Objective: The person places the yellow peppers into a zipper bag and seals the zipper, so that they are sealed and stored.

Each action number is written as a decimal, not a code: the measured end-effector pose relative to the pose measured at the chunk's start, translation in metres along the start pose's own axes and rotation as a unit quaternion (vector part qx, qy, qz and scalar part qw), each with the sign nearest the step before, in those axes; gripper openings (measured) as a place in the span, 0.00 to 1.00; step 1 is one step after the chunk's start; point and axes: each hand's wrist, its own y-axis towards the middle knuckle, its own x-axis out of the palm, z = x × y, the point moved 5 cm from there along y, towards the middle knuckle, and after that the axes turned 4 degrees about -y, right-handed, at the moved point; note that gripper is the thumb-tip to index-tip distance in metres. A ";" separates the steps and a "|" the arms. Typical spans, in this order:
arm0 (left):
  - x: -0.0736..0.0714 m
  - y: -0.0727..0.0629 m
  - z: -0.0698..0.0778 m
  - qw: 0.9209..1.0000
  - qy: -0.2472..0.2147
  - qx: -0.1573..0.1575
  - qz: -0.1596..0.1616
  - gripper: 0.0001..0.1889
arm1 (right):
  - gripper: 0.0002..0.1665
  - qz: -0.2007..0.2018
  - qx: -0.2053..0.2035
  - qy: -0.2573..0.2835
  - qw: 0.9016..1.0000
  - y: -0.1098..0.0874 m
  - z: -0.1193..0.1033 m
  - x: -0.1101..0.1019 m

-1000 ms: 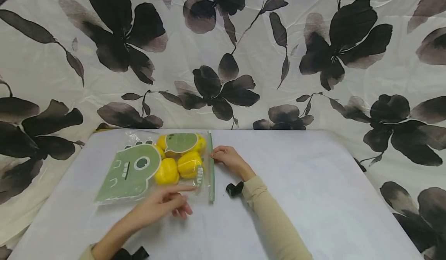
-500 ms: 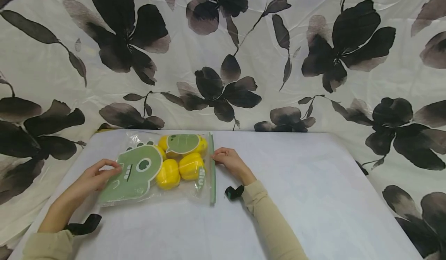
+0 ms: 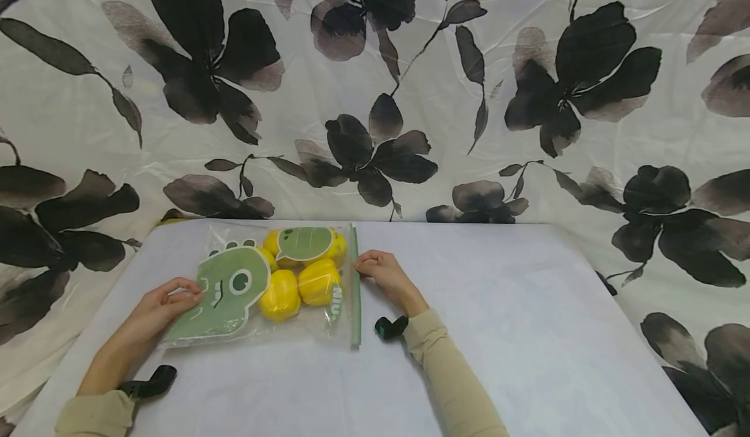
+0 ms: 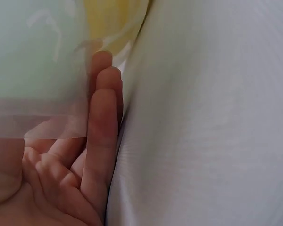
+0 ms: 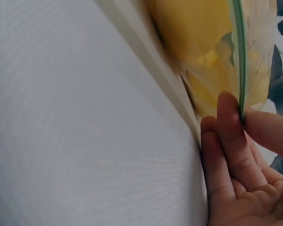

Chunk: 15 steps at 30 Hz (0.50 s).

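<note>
A clear zip-lock bag (image 3: 316, 323) with a green dinosaur print (image 3: 225, 294) lies at the left on the white table. Several yellow rounded things (image 3: 280, 296) show through its plastic. My left hand (image 3: 166, 307) holds the bag's left end; in the left wrist view, its fingers (image 4: 103, 117) reach underneath the clear edge. On the opposite side, my right hand (image 3: 389, 274) pinches the green zip strip (image 3: 355, 294). From the right wrist, the thumb (image 5: 269, 127) shows on one face of the strip (image 5: 240, 52) and the forefinger on the other.
The table (image 3: 486, 307) has a white cover. A pale cloth with dark flowers (image 3: 375, 150) hangs behind it and down both sides. Black wrist devices (image 3: 149, 383) sit below both hands, above beige sleeves (image 3: 454, 375).
My left hand has gone from the bag's front edge to its left end and taken hold there. My right hand stays at the zip strip.
</note>
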 end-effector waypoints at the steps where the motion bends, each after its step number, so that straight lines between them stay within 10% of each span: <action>1: 0.000 0.001 -0.001 1.000 -0.002 0.005 -0.002 0.08 | 0.03 0.002 0.000 -0.001 1.000 0.000 0.000 0.000; 8: 0.008 -0.001 0.003 1.000 0.008 0.025 -0.010 0.08 | 0.07 0.033 0.001 -0.026 0.999 -0.003 -0.004 -0.003; 15: 0.048 0.010 0.013 0.998 0.045 0.045 -0.027 0.08 | 0.06 0.074 0.032 -0.070 0.994 -0.011 -0.003 -0.042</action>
